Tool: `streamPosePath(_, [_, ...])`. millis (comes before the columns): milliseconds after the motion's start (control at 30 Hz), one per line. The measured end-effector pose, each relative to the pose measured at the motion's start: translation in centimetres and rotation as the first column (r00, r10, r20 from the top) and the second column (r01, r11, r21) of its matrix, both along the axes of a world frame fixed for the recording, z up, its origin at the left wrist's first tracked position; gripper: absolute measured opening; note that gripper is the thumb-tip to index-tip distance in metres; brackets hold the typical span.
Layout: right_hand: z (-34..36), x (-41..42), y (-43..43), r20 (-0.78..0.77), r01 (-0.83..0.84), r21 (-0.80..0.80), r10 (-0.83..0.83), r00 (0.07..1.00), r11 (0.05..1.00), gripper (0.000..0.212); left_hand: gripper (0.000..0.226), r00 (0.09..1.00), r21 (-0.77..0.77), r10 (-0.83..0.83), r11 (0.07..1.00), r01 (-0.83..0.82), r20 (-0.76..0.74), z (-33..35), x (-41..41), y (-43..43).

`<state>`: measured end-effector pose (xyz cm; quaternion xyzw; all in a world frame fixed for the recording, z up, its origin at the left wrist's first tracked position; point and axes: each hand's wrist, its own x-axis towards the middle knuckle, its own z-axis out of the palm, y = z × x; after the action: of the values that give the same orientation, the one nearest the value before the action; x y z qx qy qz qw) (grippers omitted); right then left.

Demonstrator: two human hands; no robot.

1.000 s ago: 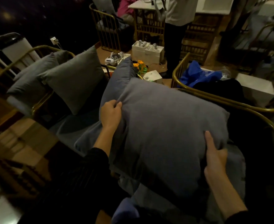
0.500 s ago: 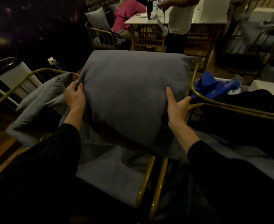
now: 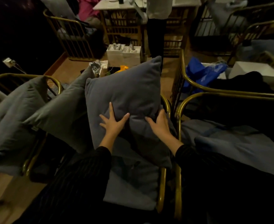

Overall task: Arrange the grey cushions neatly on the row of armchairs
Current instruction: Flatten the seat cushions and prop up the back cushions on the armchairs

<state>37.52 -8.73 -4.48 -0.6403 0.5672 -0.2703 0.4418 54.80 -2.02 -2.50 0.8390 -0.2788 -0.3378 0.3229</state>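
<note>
Head cam: the middle armchair (image 3: 163, 183) has the grey cushion (image 3: 125, 94) propped upright against its back — another cushion (image 3: 63, 110) leans just left of it. Left hand (image 3: 113, 123) and right hand (image 3: 159, 125) both lie flat on its front, fingers spread, pressing, not pinching.

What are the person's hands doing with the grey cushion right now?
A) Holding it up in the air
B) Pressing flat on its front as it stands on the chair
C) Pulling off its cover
B: the left hand and right hand lie open on the cushion, which stands on the armchair.
</note>
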Motion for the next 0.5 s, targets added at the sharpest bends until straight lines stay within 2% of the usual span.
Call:
streamPosePath(67, [0.3,-0.1,0.3,-0.04,-0.001,-0.027,-0.001,0.999,1.0,0.064,0.091,0.998,-0.046,0.061,0.997,-0.059,0.033,0.5,-1.2,-0.1])
streamPosePath(133, [0.2,-0.7,1.0,-0.061,0.001,-0.045,-0.004,0.998,0.999,0.058,0.076,0.986,-0.121,0.09,0.99,-0.073,0.14,0.6,-3.6,0.0])
streamPosePath(200, [-0.3,-1.7,1.9,-0.063,-0.017,-0.063,0.013,0.998,0.998,0.055,0.063,0.953,-0.149,0.0,0.988,0.047,0.303,-0.2,-6.0,0.5])
streamPosePath(267, [-1.1,-2.7,2.7,-0.056,-0.046,-0.041,0.044,0.997,0.998,0.056,0.06,0.893,-0.079,-0.161,0.974,0.213,0.419,-2.0,-7.6,1.4])
streamPosePath(367, [-1.5,-4.0,3.4,-0.029,-0.085,0.043,0.086,0.996,0.995,0.057,0.062,0.869,0.01,-0.236,0.966,0.257,0.435,-3.1,-7.9,2.0])
streamPosePath(500, [-1.2,-5.2,3.9,0.012,-0.115,0.061,0.114,0.993,0.992,0.061,0.062,0.875,-0.053,-0.178,0.973,0.225,0.45,-1.3,-8.9,2.3])
